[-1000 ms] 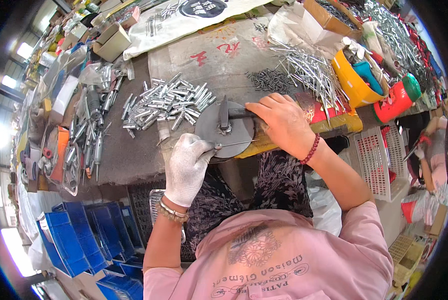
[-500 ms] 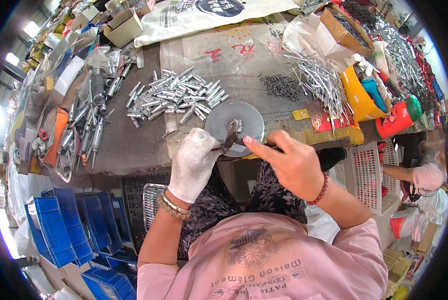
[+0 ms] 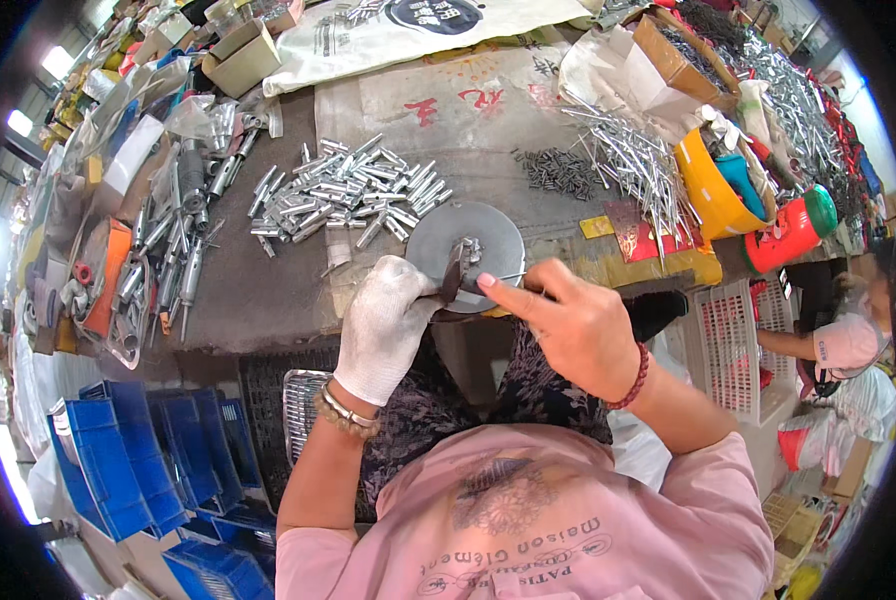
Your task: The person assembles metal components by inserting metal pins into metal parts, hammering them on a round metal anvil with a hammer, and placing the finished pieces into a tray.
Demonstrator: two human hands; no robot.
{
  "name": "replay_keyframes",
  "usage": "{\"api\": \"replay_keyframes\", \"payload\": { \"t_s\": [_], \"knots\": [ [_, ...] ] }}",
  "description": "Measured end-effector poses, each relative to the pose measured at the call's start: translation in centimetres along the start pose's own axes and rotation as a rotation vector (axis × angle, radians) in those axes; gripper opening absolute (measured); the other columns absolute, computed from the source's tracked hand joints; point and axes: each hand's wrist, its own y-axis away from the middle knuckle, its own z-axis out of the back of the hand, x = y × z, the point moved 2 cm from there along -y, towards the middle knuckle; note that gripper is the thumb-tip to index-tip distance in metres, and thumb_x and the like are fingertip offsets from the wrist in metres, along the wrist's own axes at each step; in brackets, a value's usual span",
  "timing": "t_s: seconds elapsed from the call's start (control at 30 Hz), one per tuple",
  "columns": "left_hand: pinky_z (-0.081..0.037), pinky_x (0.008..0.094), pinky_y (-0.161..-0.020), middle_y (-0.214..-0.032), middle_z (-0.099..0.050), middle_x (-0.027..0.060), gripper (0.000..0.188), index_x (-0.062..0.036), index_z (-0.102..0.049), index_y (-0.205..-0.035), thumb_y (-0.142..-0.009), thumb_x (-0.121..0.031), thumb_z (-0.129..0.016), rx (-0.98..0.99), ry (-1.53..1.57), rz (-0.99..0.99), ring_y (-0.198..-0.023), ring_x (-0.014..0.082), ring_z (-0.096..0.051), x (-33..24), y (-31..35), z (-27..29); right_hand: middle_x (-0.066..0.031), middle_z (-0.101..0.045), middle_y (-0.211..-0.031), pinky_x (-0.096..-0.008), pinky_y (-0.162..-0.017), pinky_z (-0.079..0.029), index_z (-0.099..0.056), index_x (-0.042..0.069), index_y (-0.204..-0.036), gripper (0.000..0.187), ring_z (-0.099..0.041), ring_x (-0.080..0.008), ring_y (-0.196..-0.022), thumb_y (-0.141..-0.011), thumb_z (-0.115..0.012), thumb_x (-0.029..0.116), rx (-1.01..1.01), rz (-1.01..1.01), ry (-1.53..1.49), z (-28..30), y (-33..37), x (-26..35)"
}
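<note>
My left hand [image 3: 383,325], in a white glove, is closed on a dark flat metal piece [image 3: 453,280] whose exact kind I cannot make out. It is held over the near part of a round grey metal disc [image 3: 500,240] at the table's front edge. Small shiny bits lie at the disc's middle. My bare right hand [image 3: 583,325] has its index finger stretched to a dark part beside that piece. A thin metal rod [image 3: 512,275] runs from there back into the curled fingers of this hand.
Behind the disc lie a heap of short silver tubes [image 3: 343,195], small dark pins [image 3: 558,172] and long thin rods [image 3: 638,160]. A yellow container [image 3: 713,190] and a red jar [image 3: 783,240] stand right. Tools [image 3: 183,230] crowd the left. Blue bins [image 3: 118,460] sit below; another person is far right.
My right index finger has shifted slightly left on the dark part, and the thin rod now shows more plainly. My left hand keeps its grip, and the view has shifted slightly.
</note>
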Motion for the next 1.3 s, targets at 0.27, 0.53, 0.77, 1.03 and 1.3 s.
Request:
{"api": "replay_keyframes", "payload": {
  "t_s": [0.27, 0.53, 0.77, 1.03, 1.3],
  "knots": [
    [-0.055, 0.0404, -0.084, -0.095, -0.068, 0.0114, 0.02, -0.0016, -0.076, -0.1, -0.082, 0.004, -0.083, 0.07, -0.017, -0.002, -0.092, 0.0308, -0.068, 0.1, -0.3, 0.2, -0.0144, -0.064, -0.107, -0.0469, -0.081, -0.058, -0.072, 0.018, -0.147, 0.069, -0.069, -0.0396, -0.091, -0.083, -0.071, -0.01, 0.034, -0.267, -0.319, 0.4, -2.3, -4.8],
    [-0.054, 0.0424, -0.076, -0.088, -0.062, 0.0083, 0.028, -0.014, -0.085, -0.113, -0.085, -0.01, -0.086, 0.085, -0.106, -0.023, -0.084, 0.0306, -0.065, -0.1, -0.4, 0.1, -0.0114, -0.063, -0.111, -0.0472, -0.092, -0.056, -0.076, 0.013, -0.135, 0.052, -0.065, -0.0359, -0.107, -0.084, -0.076, 0.002, -0.049, -0.047, -0.096, -1.4, -2.2, -6.0],
    [-0.055, 0.04, -0.08, -0.095, -0.065, 0.0084, 0.034, -0.0093, -0.084, -0.118, -0.085, 0.001, -0.083, 0.117, -0.131, -0.039, -0.089, 0.0286, -0.066, -0.2, -0.3, -0.1, -0.0089, -0.061, -0.105, -0.0446, -0.09, -0.055, -0.067, 0.007, -0.101, 0.021, -0.064, -0.0331, -0.106, -0.082, -0.072, 0.001, -0.009, -0.009, -0.001, -2.6, -1.6, -3.7],
    [-0.055, 0.0396, -0.081, -0.095, -0.065, 0.0083, 0.035, -0.0093, -0.084, -0.117, -0.084, 0.002, -0.084, 0.116, -0.162, -0.056, -0.088, 0.0285, -0.066, 0.3, -0.5, -0.2, -0.0116, -0.063, -0.106, -0.0478, -0.09, -0.057, -0.065, 0.007, -0.106, 0.024, -0.067, -0.0359, -0.106, -0.085, -0.07, -0.001, 0.06, -0.033, -0.036, -3.1, -1.6, -3.9],
    [-0.051, 0.0476, -0.07, -0.08, -0.063, 0.012, 0.01, -0.0146, -0.082, -0.103, -0.094, -0.015, -0.077, 0.034, -0.268, -0.168, -0.079, 0.0338, -0.066, 0.3, -0.3, 0.6, -0.0113, -0.064, -0.101, -0.0475, -0.083, -0.057, -0.064, 0.007, -0.102, 0.016, -0.067, -0.0359, -0.097, -0.087, -0.067, 0.002, 0.013, 0.05, -0.097, -2.8, -2.2, -3.6]
  ]
}}
